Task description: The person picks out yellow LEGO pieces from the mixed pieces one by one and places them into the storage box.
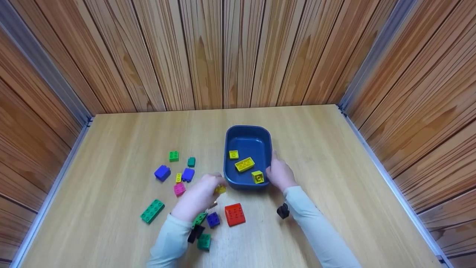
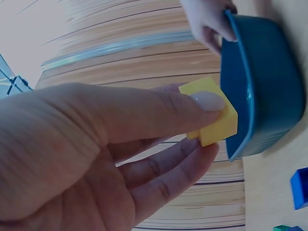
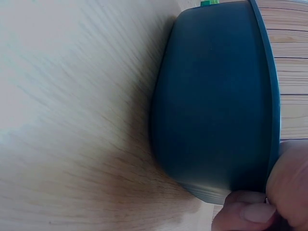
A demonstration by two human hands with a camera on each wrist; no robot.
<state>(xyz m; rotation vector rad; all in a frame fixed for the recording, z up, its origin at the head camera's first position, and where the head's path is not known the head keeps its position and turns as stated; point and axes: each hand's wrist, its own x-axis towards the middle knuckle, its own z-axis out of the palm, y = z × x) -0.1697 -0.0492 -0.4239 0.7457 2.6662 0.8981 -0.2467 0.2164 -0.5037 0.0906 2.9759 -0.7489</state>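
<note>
My left hand (image 1: pixel 200 193) pinches a yellow toy brick (image 2: pixel 220 129) between thumb and fingers, just outside the near left corner of a dark blue tub (image 1: pixel 248 143). In the left wrist view the thumb (image 2: pixel 159 113) lies across the brick, which overlaps the tub's rim. My right hand (image 1: pixel 281 174) grips the tub's right side at the rim, fingertips (image 3: pixel 243 211) on the outer wall. Inside the tub lie a small yellow brick (image 1: pixel 233 155), a longer yellow brick (image 1: pixel 244 164) and a square yellow brick (image 1: pixel 258 177).
Left of the tub lie green (image 1: pixel 174 156), blue (image 1: pixel 162 173), pink (image 1: pixel 179 189) and small yellow (image 1: pixel 179 178) bricks. A long green brick (image 1: pixel 152 211) is farther left. Nearer me are a red brick (image 1: pixel 235 214), a blue brick (image 1: pixel 213 220) and a green brick (image 1: pixel 204 242). Wooden walls (image 1: pixel 200 56) enclose the table.
</note>
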